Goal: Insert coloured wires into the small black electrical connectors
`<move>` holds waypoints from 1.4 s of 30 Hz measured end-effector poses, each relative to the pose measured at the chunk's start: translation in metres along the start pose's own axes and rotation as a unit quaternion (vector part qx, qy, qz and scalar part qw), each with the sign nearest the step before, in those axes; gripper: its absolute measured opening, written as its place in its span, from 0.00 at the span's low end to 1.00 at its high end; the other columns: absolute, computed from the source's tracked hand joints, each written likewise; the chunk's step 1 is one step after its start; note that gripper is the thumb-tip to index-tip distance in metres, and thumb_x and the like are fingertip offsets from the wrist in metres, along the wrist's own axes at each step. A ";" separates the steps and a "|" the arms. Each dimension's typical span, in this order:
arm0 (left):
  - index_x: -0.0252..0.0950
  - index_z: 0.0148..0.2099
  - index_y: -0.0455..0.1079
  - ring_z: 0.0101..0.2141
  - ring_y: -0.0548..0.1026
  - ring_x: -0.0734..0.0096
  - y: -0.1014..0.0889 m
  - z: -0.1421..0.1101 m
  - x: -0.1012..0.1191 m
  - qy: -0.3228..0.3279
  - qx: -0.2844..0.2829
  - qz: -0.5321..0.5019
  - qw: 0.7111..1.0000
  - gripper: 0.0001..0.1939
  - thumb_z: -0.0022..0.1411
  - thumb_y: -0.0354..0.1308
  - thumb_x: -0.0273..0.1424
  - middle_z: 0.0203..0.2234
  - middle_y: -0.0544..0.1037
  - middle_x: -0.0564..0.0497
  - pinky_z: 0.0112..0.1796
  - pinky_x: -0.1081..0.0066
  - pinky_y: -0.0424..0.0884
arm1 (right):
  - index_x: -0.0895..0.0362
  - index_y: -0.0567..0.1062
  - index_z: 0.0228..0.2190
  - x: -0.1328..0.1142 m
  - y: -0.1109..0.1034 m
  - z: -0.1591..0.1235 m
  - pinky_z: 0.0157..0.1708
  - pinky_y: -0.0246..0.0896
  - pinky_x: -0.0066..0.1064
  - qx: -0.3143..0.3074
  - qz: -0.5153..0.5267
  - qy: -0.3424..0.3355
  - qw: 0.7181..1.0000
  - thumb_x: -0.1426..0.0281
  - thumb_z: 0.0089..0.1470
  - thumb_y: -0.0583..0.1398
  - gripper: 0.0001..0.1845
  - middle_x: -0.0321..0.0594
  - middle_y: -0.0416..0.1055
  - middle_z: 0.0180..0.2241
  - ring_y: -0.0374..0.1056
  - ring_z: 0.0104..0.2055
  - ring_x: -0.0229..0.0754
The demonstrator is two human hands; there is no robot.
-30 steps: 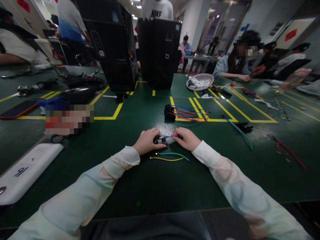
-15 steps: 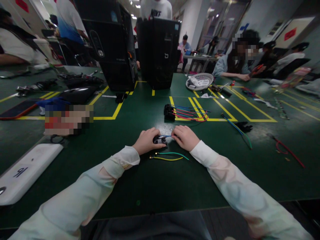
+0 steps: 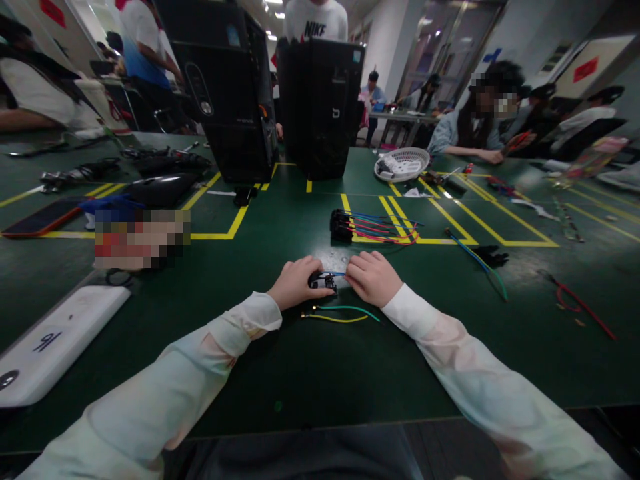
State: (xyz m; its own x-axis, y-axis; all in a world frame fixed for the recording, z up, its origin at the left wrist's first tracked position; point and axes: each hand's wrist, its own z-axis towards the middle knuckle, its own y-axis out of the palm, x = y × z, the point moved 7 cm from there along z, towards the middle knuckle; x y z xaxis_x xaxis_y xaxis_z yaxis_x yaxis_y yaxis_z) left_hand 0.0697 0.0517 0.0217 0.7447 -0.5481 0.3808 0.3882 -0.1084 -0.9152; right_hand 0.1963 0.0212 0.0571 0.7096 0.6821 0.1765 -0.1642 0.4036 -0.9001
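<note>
My left hand (image 3: 296,280) is closed around a small black connector block (image 3: 323,282) on the green table (image 3: 310,373). My right hand (image 3: 371,277) pinches a blue wire (image 3: 334,274) that runs into the block; the two hands sit close together. Just in front of them lie a loose green wire (image 3: 350,309) and a yellow wire (image 3: 336,319). Farther back rests a finished black block with a bundle of red and blue wires (image 3: 373,228).
Two black computer cases (image 3: 280,93) stand at the back centre. A white basket (image 3: 401,163) sits right of them. A white device (image 3: 55,343) lies at the left, loose blue-green wires (image 3: 477,261) and red wires (image 3: 580,307) at the right. Other people sit around the table.
My right hand has slid left along the blue wire toward the block, closing the gap between the hands. The left hand has stayed put.
</note>
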 end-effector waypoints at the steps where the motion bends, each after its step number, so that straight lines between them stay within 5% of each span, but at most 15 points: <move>1: 0.38 0.37 0.63 0.38 0.66 0.64 0.000 0.000 0.000 0.002 0.000 0.001 1.000 0.22 0.49 0.55 0.51 0.35 0.67 0.52 0.36 0.67 0.57 | 0.57 0.68 0.28 0.003 0.000 0.000 0.33 0.42 0.35 0.006 0.005 0.016 1.000 0.65 0.58 0.49 0.13 0.42 0.65 0.30 0.55 0.34 0.43; 6: 0.38 0.37 0.63 0.38 0.66 0.63 0.000 0.000 0.002 0.011 0.004 0.004 1.000 0.23 0.50 0.55 0.51 0.35 0.67 0.52 0.36 0.67 0.57 | 0.56 0.68 0.28 0.012 0.001 -0.001 0.36 0.44 0.35 0.040 0.055 0.072 0.995 0.63 0.58 0.51 0.12 0.41 0.67 0.32 0.56 0.37 0.43; 16: 0.38 0.36 0.63 0.37 0.67 0.64 0.000 -0.001 0.000 -0.001 0.009 0.004 1.000 0.23 0.49 0.56 0.51 0.34 0.67 0.52 0.36 0.67 0.58 | 0.56 0.65 0.26 0.006 0.006 -0.003 0.32 0.48 0.32 0.023 0.117 0.041 0.992 0.67 0.57 0.50 0.10 0.41 0.65 0.27 0.57 0.31 0.41; 21: 0.38 0.36 0.63 0.37 0.67 0.64 -0.001 -0.001 0.000 0.004 0.014 -0.001 1.000 0.23 0.49 0.55 0.52 0.34 0.68 0.52 0.36 0.67 0.58 | 0.56 0.64 0.28 0.009 0.015 -0.007 0.30 0.50 0.29 0.005 0.161 0.077 0.984 0.68 0.56 0.51 0.07 0.40 0.65 0.27 0.60 0.30 0.39; 42: 0.37 0.36 0.64 0.37 0.67 0.65 -0.003 -0.003 0.000 0.015 0.033 -0.016 0.999 0.23 0.50 0.56 0.51 0.34 0.68 0.52 0.36 0.68 0.59 | 0.56 0.65 0.29 0.010 0.021 -0.010 0.27 0.50 0.26 -0.017 0.142 0.094 0.985 0.66 0.58 0.49 0.09 0.38 0.68 0.27 0.64 0.28 0.37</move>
State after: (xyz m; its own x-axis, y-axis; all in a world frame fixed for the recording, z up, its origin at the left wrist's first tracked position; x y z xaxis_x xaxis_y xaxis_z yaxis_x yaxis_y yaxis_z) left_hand 0.0675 0.0498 0.0240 0.7149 -0.5695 0.4056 0.4475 -0.0730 -0.8913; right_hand 0.2071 0.0300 0.0360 0.7540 0.6375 -0.1581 -0.3531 0.1904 -0.9160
